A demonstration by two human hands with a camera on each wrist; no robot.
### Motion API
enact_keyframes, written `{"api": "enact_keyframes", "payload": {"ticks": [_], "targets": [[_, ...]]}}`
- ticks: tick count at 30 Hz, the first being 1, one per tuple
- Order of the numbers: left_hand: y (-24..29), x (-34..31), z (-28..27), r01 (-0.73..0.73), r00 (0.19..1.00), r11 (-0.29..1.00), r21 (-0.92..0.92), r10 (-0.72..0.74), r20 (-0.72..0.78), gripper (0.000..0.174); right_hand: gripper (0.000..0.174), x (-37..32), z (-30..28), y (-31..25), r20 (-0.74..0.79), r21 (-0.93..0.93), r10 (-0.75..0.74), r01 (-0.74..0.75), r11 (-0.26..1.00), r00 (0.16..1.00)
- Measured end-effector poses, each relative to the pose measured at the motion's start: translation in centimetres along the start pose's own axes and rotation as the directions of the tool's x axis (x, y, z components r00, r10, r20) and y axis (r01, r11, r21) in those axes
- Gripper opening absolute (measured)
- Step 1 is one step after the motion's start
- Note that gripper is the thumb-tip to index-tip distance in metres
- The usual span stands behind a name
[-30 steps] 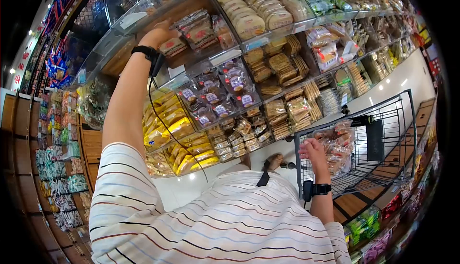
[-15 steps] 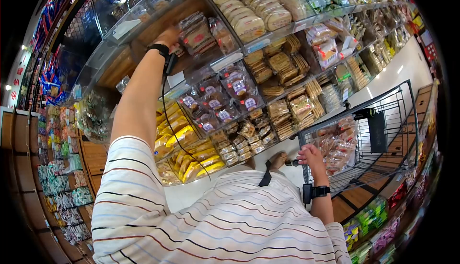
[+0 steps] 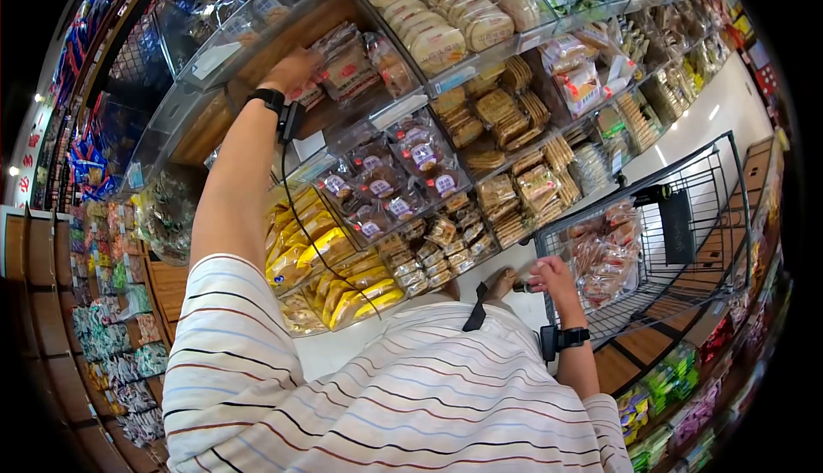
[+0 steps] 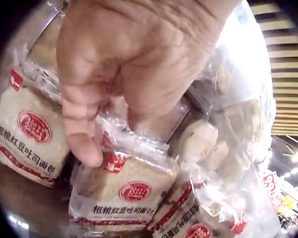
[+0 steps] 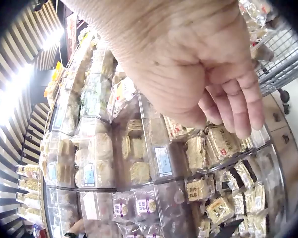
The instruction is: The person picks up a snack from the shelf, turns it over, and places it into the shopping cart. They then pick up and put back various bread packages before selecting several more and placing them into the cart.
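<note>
My left hand (image 3: 291, 74) reaches into a shelf bin among clear bags of sliced toast with red labels. In the left wrist view its finger and thumb pinch the crimped plastic end of one toast bag (image 4: 131, 191). More toast bags (image 4: 32, 131) lie on both sides of that one, and others (image 3: 350, 68) stand deeper in the bin. My right hand (image 3: 557, 280) hangs with loosely curled fingers and holds nothing. It is beside the shopping cart's near edge, close to a clear bag of wrapped items (image 3: 607, 254) in the cart.
The wire shopping cart (image 3: 716, 216) stands at the right. Bins hold round flat cakes (image 3: 437, 44), purple-labelled packs (image 3: 381, 188), yellow packs (image 3: 360, 289) and stacked crackers (image 3: 506, 113). Clear dividers (image 3: 403, 111) edge the bins. A black cable (image 3: 296, 207) hangs from my left wrist.
My left hand has gone further in over the front toast bag, then drawn back slightly. The cart sits a little further right in view, and my right hand overlaps its bag less.
</note>
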State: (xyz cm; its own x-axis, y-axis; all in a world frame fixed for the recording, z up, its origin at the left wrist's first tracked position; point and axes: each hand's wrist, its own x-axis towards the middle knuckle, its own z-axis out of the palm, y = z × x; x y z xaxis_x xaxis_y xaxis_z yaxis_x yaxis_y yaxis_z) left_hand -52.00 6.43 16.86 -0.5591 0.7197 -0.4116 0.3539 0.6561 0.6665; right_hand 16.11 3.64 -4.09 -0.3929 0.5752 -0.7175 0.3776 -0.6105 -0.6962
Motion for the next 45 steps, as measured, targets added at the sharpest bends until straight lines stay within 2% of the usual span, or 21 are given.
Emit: {"api": "enact_keyframes", "payload": {"ticks": [1, 4, 7, 10, 13, 16, 19, 23, 26, 27, 30, 37, 43, 45], "targets": [[1.0, -1.6, 0.0, -0.055, 0.998, 0.998, -0.019, 0.056, 0.026, 0.035, 0.027, 0.0, 0.0, 0.0, 0.001, 0.002, 0.001, -0.001, 1.000, 1.000], [-0.2, -1.2, -0.4, -0.123, 0.992, 0.992, -0.030, 0.123, 0.006, 0.038, 0.027, -0.1, -0.1, 0.0, 0.006, 0.004, 0.001, -0.001, 1.000, 1.000], [-0.2, 0.2, -0.8, -0.086, 0.996, 0.967, 0.238, 0.089, -0.003, 0.027, 0.025, -0.3, 0.3, -0.2, 0.014, 0.007, -0.011, 0.010, 1.000, 1.000], [-0.3, 1.0, 0.2, -0.041, 0.990, 0.972, 0.233, 0.070, -0.119, 0.015, 0.023, -0.5, 0.3, -0.2, 0.021, 0.010, -0.019, 0.019, 1.000, 1.000], [0.4, 0.9, 0.8, -0.017, 0.984, 0.955, 0.296, 0.068, -0.164, 0.007, 0.023, -0.4, 0.5, 0.0, 0.029, 0.009, -0.018, 0.017, 1.000, 0.999], [0.8, 0.2, 1.6, 0.064, 0.963, 0.960, 0.273, 0.012, -0.270, 0.005, 0.022, -0.7, 0.5, 0.2, 0.024, 0.019, -0.012, 0.012, 1.000, 1.000], [0.3, -0.6, 1.3, -0.082, 0.939, 0.976, 0.200, 0.143, -0.314, 0.007, 0.022, -0.5, 0.2, 0.6, 0.031, 0.022, -0.017, 0.016, 1.000, 0.999], [1.8, -3.1, 0.7, -0.056, 0.915, 0.992, 0.117, 0.098, -0.392, 0.009, 0.022, 0.0, -0.5, 1.1, 0.048, 0.031, -0.002, 0.000, 1.000, 0.999], [1.2, -3.9, -0.2, -0.143, 0.889, 0.986, 0.088, 0.167, -0.427, 0.009, 0.022, 0.1, -0.4, 0.8, 0.055, 0.005, 0.016, -0.017, 1.000, 0.998], [1.5, -4.6, -0.8, -0.093, 0.908, 0.993, 0.078, 0.116, -0.403, 0.007, 0.022, 0.2, -0.4, 0.6, 0.055, -0.008, 0.022, -0.022, 1.000, 0.998], [2.4, -8.1, -1.4, -0.254, 0.891, 0.965, 0.059, 0.257, -0.374, 0.008, 0.022, 0.5, -0.4, 0.6, 0.073, 0.004, 0.009, -0.010, 1.000, 0.997], [3.9, -12.2, -1.6, -0.266, 0.866, 0.955, 0.134, 0.298, -0.401, 0.014, 0.022, 1.6, -0.9, 1.1, 0.113, 0.018, -0.009, 0.007, 1.000, 0.994], [5.5, -15.5, -1.4, -0.379, 0.846, 0.925, -0.030, 0.334, -0.415, 0.011, 0.022, 2.3, -1.0, 1.2, 0.132, 0.029, -0.018, 0.014, 0.999, 0.991], [6.0, -16.6, -1.5, -0.363, 0.863, 0.927, -0.091, 0.298, -0.409, 0.011, 0.022, 2.2, -0.6, 0.4, 0.144, 0.030, -0.025, 0.021, 0.999, 0.989]]}}
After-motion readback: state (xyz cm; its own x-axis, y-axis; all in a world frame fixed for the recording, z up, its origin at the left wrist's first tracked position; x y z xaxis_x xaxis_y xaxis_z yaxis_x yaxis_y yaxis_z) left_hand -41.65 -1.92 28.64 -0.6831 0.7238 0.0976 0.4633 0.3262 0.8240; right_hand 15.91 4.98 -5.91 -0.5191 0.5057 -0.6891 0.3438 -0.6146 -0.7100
